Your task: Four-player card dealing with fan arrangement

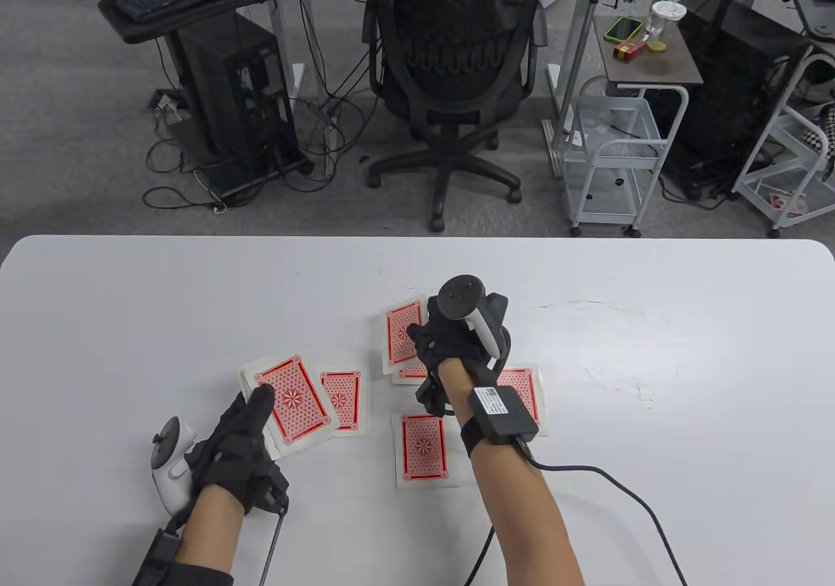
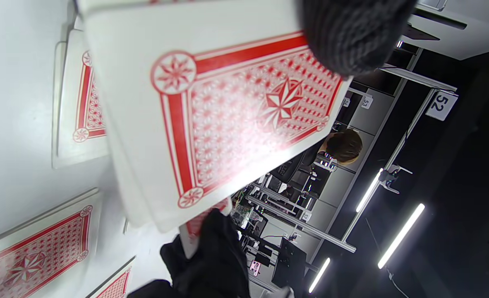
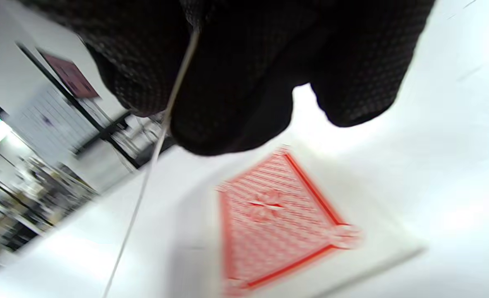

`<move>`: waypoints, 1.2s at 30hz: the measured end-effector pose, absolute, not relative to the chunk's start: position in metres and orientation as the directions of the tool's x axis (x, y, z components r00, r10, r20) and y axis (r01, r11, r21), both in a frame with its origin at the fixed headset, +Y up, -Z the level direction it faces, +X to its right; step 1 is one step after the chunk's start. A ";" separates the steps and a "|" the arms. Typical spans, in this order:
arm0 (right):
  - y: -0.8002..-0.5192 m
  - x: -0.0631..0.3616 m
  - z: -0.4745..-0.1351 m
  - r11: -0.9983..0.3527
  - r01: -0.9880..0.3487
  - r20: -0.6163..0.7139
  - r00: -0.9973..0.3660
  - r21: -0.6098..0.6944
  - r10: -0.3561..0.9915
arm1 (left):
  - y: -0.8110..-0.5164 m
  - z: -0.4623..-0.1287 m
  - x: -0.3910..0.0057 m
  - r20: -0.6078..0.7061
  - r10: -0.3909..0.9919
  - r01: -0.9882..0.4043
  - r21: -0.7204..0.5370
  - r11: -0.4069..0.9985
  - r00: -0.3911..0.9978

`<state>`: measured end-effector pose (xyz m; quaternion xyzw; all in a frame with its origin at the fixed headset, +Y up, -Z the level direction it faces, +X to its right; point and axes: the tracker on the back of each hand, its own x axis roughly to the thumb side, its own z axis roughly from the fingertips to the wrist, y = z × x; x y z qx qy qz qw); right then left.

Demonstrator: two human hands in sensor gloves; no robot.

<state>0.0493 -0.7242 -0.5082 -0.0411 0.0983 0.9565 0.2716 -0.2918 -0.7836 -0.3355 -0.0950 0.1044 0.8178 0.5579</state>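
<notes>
Dealing in progress: your left hand [image 1: 238, 446] grips the deck [image 1: 291, 403] while your right hand [image 1: 450, 357] pinches one card [image 1: 404, 337] (red back up) over the far pile, which you should next lay fanned.

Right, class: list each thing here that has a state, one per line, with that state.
Left hand: holds the deck, red backs up.
Right hand: pinches one card above the table.
Dealt cards: face down, flat, in separate spots.
</notes>
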 end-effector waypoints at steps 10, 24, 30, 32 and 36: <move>-0.757 0.024 -0.520 -0.978 0.071 -0.139 -0.985 0.197 -0.100 | -0.787 -0.339 -0.292 -0.292 0.899 -0.944 0.052 -0.325 -0.326; -0.691 -0.004 -0.413 -0.718 -0.585 0.215 -0.698 0.377 0.683 | -0.791 -0.336 -0.266 -0.320 0.909 -0.958 -0.013 -0.286 -0.267; -0.718 -0.004 -0.364 -0.642 -0.691 0.183 -0.621 0.333 0.763 | -0.788 -0.330 -0.244 -0.316 0.916 -0.953 -0.092 -0.289 -0.248; -0.722 0.000 -0.360 -0.620 -0.736 0.154 -0.603 0.272 0.783 | -0.787 -0.328 -0.241 -0.315 0.921 -0.959 -0.086 -0.270 -0.231; -0.724 0.013 -0.364 -0.553 -0.793 0.117 -0.542 0.255 0.832 | -0.789 -0.327 -0.239 -0.304 0.916 -0.945 -0.111 -0.307 -0.262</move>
